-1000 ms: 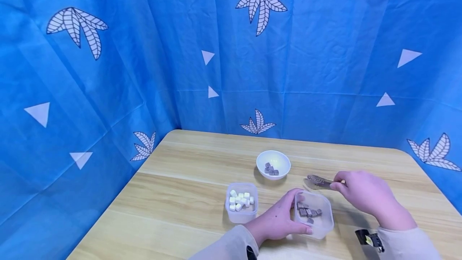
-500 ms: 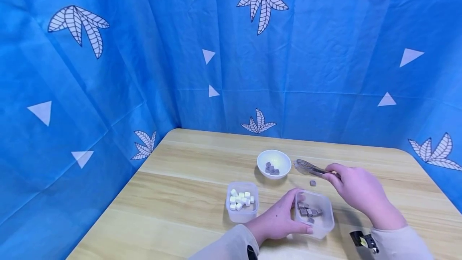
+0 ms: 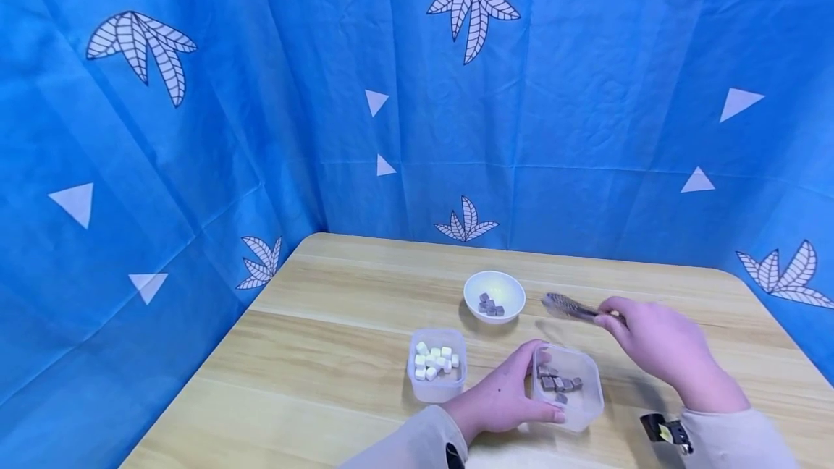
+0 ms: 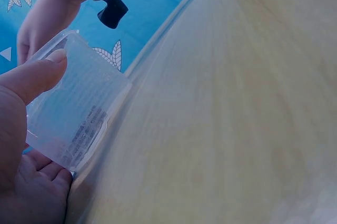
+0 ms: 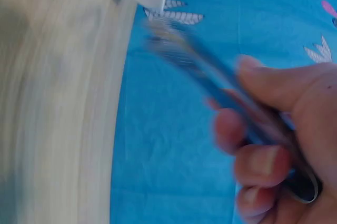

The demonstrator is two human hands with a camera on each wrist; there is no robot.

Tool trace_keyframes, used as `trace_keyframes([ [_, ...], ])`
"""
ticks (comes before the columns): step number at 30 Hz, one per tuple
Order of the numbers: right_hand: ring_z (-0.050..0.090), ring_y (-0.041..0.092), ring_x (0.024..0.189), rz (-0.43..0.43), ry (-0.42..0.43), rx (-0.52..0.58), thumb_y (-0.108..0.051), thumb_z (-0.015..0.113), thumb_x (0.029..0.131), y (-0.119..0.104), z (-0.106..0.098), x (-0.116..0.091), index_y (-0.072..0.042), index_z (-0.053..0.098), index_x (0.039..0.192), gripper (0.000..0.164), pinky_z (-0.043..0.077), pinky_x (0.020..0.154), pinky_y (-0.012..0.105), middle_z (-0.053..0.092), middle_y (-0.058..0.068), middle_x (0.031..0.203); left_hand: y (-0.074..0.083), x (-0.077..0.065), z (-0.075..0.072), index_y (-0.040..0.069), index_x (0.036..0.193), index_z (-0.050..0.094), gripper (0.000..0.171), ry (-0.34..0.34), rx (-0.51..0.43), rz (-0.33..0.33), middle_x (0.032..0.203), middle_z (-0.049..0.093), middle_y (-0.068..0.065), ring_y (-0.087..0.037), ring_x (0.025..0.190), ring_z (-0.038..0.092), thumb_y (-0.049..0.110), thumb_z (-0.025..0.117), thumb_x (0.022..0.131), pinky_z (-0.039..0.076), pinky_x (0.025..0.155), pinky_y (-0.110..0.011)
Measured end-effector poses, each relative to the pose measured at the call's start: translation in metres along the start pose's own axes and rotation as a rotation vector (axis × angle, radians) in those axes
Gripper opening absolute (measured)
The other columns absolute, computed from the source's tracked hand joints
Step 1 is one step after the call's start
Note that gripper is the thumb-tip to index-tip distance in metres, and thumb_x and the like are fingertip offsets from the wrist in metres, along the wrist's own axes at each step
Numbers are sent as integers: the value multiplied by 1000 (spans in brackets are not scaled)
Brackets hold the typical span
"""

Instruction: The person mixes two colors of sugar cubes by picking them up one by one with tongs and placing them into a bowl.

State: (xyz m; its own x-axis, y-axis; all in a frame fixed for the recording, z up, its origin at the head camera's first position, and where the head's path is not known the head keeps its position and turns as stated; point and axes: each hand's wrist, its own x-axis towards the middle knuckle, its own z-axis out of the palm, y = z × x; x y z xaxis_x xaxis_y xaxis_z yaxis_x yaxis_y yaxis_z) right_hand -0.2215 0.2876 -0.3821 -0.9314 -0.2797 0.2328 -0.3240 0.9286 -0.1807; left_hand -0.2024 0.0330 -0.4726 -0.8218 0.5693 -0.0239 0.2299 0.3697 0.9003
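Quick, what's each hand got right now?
Left hand: holding the tub of dark cubes.
Right hand: holding the tongs.

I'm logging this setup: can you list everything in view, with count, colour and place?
table: one, light wood, foreground
cloth: count unclear, printed blue, behind and left of table
left tub: one, translucent, on table
white cubes: several, white, in left tub
right tub: one, translucent, in left hand
bowl: one, white, on table beyond tubs
dark cubes: several, greyish-brown, in bowl and right tub
tongs: one, dark, in right hand
wrist gear: two pieces visible, black, at the wrists
sleeves: two, beige, lower edge
left hand: one, bare, gripping right tub
right hand: one, bare, holding tongs
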Motion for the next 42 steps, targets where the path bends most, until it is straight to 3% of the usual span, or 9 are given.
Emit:
trace_keyframes([
  [5,46,13,50,-40,176,8,-35,66,98,-18,10,6,-15,72,110,24,34,42,35,62,-3,66,1,1,-1,32,153,31,93,-4,10,9,146,45,12,-5,133,43,42,86,79,34,113,-37],
  [9,47,11,50,-68,217,15,-31,69,96,-25,21,8,-13,73,107,21,36,41,35,67,-2,71,1,1,-1,31,154,31,93,-7,14,19,147,45,13,-5,132,43,43,86,79,34,113,-36],
  [15,47,12,51,-37,182,35,-33,67,98,-26,26,8,-14,72,109,22,37,41,36,64,-4,69,1,1,0,28,154,31,94,-4,19,51,146,46,12,-4,131,43,41,87,79,34,112,-34],
  [29,54,14,56,-20,139,75,-40,64,100,-21,20,7,-13,71,112,30,42,46,40,67,-2,75,-1,1,0,30,154,31,94,-4,17,41,145,45,12,-4,130,44,43,86,79,35,112,-34],
  [33,53,13,62,0,58,145,-45,60,101,-17,10,6,-12,68,118,38,45,53,38,63,-5,75,0,1,0,31,153,31,93,-4,14,36,145,45,12,-4,131,43,43,86,79,34,112,-35],
  [37,55,13,68,-7,-44,253,-47,64,98,-9,-7,2,-12,62,126,45,46,60,37,62,-4,79,0,1,1,31,153,31,94,-1,6,30,145,46,13,-4,131,44,43,87,79,34,113,-35],
  [42,54,6,71,-90,-75,274,-40,71,95,2,-31,-8,-19,65,120,33,46,62,32,61,-10,83,0,1,1,31,153,31,95,12,13,27,145,46,14,-5,132,44,42,88,77,31,114,-36],
])
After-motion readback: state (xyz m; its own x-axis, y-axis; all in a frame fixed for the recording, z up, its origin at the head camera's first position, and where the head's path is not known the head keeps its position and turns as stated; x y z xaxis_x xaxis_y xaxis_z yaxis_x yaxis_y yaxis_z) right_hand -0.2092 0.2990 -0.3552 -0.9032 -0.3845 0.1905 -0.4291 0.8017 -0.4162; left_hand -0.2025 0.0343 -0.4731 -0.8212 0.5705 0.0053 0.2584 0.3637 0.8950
